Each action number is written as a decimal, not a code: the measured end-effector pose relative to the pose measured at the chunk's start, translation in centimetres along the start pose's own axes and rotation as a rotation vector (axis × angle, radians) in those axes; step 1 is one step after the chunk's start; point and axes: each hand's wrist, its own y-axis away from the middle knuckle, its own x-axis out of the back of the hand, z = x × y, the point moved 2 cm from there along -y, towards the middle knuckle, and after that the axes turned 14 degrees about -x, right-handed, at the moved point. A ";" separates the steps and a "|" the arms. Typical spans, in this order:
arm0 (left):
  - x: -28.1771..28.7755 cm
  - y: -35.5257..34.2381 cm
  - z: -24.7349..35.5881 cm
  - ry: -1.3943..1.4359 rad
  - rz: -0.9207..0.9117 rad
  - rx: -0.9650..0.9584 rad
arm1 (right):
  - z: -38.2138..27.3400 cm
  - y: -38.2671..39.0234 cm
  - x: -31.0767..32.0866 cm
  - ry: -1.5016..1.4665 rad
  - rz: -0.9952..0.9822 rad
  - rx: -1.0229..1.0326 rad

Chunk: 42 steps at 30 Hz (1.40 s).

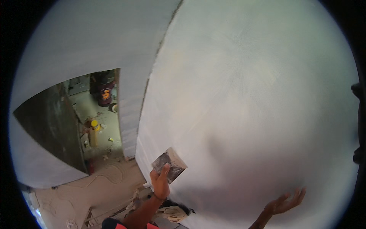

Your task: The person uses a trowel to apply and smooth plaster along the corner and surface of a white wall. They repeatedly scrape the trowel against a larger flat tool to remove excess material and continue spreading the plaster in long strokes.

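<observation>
Left hand (161,186) grips a dusty block (174,162) beside the pale, faintly patchy wall (236,95); right hand (284,205), fingers loosely spread, is near it, contact unclear. Below: bundled cloth (173,213). Farther, a cord (121,176) crosses the dusty floor (82,196). Through the doorway (120,110): dark panel (57,122), yellow container (94,123).

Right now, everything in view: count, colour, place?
Walls: 2, pale, left and right
Doorway: 1, pale surround, left wall
Panel: 1, dark, doorway's left side
Container: 1, yellow, beyond doorway
Unclear shape: 1, maroon with yellow marking, beyond doorway
Floor: 1, brown, lower left
Cord: count unclear, pale, on floor
Cloth: 1, tan, bottom centre
Block: 1, dark and tan, lower centre
Left hand: 1, bare, gripping block
Right hand: 1, bare, open, before right wall
</observation>
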 end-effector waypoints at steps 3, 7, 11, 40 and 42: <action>2.2 -4.3 -4.8 -0.393 -0.081 -0.422 | -1.9 0.5 -5.5 0.207 0.016 0.136; 8.6 -9.6 -13.9 -0.445 0.242 -0.119 | -3.8 1.2 -8.2 0.325 -0.040 0.174; 14.7 -13.9 -20.0 -0.679 0.164 -0.255 | -4.5 1.1 -7.4 0.544 -0.045 0.214; -18.4 -23.0 2.7 -0.733 -0.702 -1.081 | -2.7 2.1 -6.2 0.552 -0.040 0.146; -20.4 -26.8 3.5 -0.679 -0.433 -1.068 | -2.4 1.9 -6.3 0.519 -0.043 0.164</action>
